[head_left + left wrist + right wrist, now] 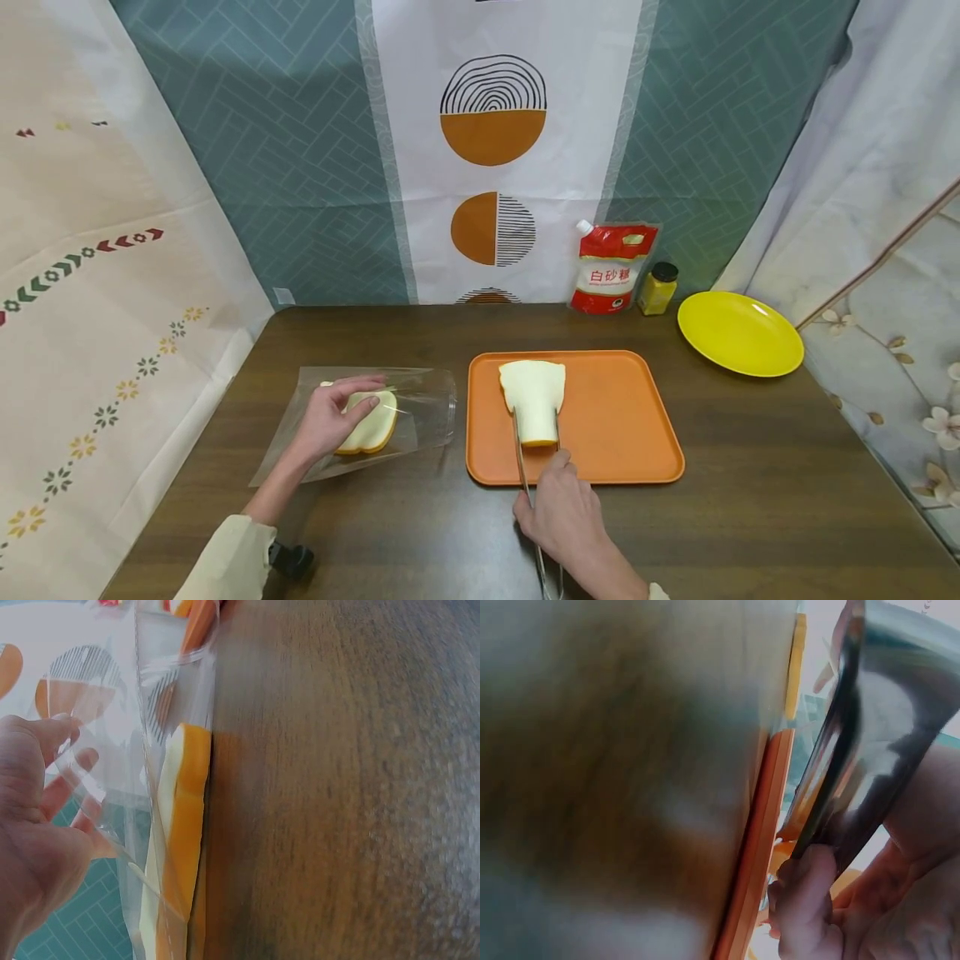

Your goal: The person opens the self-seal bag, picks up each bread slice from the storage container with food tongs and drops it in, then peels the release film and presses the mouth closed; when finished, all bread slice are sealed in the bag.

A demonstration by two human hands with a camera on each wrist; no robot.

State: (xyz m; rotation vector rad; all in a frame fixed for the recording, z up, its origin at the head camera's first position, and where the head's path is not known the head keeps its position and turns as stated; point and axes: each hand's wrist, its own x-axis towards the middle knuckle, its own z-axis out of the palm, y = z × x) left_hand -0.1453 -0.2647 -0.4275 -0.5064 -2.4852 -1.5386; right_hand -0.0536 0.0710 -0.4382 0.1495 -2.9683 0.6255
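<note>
A clear plastic bag lies on the left of the table, with a pale bread slice with a yellow-orange crust inside it. Over the bag is my left hand, thumb apart from the fingers; in the left wrist view its fingertips touch the raised film. My right hand grips metal tongs, seen close up in the right wrist view. The tong arms squeeze the near part of another bread slice on the orange tray, narrowing it there.
Behind the tray stand a red and white sugar pouch and a yellow jar with a black lid. A yellow plate lies at the right back. Cloth hangs along the table's back and sides.
</note>
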